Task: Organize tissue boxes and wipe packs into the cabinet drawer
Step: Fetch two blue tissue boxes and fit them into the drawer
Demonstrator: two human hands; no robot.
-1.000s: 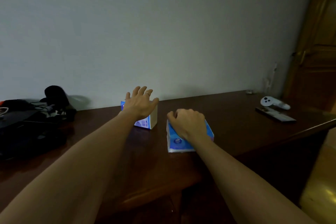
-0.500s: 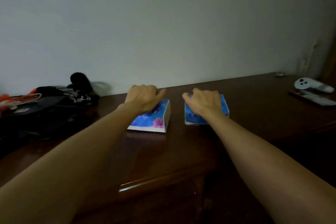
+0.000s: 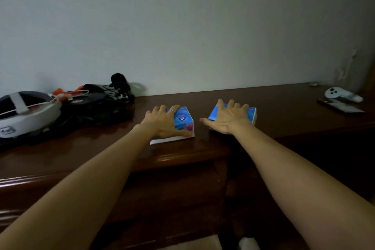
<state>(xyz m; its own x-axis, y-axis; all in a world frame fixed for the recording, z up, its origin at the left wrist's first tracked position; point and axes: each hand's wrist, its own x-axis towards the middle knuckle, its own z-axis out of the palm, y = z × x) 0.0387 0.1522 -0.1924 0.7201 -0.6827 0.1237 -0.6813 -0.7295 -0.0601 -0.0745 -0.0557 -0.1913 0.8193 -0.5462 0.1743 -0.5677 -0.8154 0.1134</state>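
— Where the two tissue packs sit, near the front edge of the dark wooden cabinet top, what are the hands doing?

— The left hand lies over the left tissue pack, fingers curled over its far edge and thumb along its near side, so it holds the pack. The right hand rests on the right tissue pack with fingers spread and fairly straight, thumb out to the side; it presses rather than grips.

— And the packs themselves?

— Blue wrappers, side by side with a gap between them. The left one shows a round blue logo and a purple flower; the writing is too small to read.

— What surrounds them?

— At the left a white and dark headset amid black cables and gear. Far right, a white controller just behind a flat dark device. A plain pale wall rises behind. Below the top, the cabinet front is dim.
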